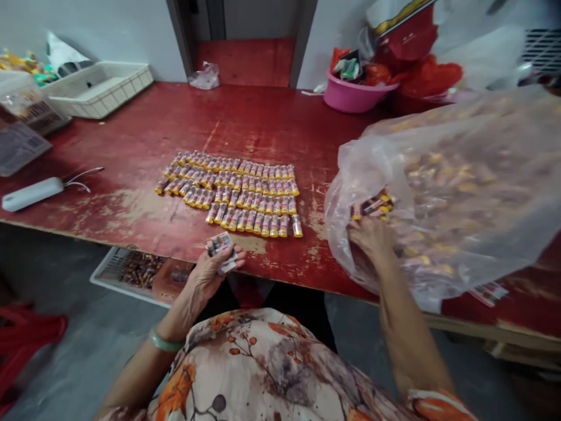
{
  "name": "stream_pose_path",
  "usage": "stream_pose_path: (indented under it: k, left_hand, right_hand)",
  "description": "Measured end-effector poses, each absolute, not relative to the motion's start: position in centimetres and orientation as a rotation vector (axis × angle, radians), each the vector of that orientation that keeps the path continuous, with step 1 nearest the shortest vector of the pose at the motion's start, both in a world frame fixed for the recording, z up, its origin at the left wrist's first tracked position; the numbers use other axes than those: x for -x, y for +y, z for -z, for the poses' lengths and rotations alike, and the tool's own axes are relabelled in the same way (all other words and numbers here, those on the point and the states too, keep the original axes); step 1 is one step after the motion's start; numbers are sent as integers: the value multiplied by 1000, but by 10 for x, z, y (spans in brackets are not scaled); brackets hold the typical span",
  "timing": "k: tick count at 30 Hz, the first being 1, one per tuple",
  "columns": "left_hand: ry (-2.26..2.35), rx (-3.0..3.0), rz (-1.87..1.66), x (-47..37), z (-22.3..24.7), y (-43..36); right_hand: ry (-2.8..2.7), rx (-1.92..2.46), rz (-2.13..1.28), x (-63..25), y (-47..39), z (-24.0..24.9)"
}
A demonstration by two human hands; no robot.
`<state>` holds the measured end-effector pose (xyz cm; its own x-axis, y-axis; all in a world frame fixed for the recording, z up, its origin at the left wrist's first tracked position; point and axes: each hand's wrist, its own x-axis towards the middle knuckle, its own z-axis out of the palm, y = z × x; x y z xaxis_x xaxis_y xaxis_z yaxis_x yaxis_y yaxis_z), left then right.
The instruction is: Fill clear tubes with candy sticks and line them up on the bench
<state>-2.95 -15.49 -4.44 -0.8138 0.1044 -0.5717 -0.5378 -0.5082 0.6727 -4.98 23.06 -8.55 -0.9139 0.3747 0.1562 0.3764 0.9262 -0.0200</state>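
Red paint, scuffed through in patches, covers a desk (pixel 280 123) where four uneven rows of tubes (pixel 242 199) lie set out; judging by its bulk, the cloudy bag (pixel 473 193) at right holds far more. The left hand (pixel 210 269) grasps cards (pixel 224 242); the right hand (pixel 372 234) reaches inside the bag's mouth, against tubes (whether gripping, one cannot tell). Behind, a pink basin (pixel 357 100) and white tray (pixel 96 105) stand near pale walls (pixel 127 35).

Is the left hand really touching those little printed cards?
Touching. The head view shows the left hand holding the printed cards, its thumb lying across them.
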Motion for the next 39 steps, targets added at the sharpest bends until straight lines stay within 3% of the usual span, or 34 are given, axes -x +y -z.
stream_pose_path:
  k: [4, 7, 9, 12, 20, 26, 34, 39]
  left_hand:
    - [1293, 545, -2353, 24, 49, -139]
    - [1257, 491, -2374, 21, 53, -124]
    - [1241, 479, -2361, 18, 53, -113]
    - [1239, 487, -2312, 13, 51, -103]
    - [1135, 448, -2332, 3, 55, -109]
    - [1212, 448, -2291, 6, 59, -115]
    - [1237, 586, -2411, 10, 60, -118]
    - [1214, 663, -2499, 9, 60, -119]
  right_hand:
    - [-2327, 607, -824, 14, 218, 71]
    - [-2055, 381, -1469, -17, 174, 59]
    - [-1842, 159, -2097, -29, 130, 54]
    - [-1651, 23, -2520, -31, 69, 57]
    - [-1778, 326, -2345, -19, 24, 76]
    - [-1785, 431, -2404, -15, 21, 74]
    - [-1951, 219, -2391, -26, 37, 82]
    - [-2235, -160, -1942, -43, 49, 73]
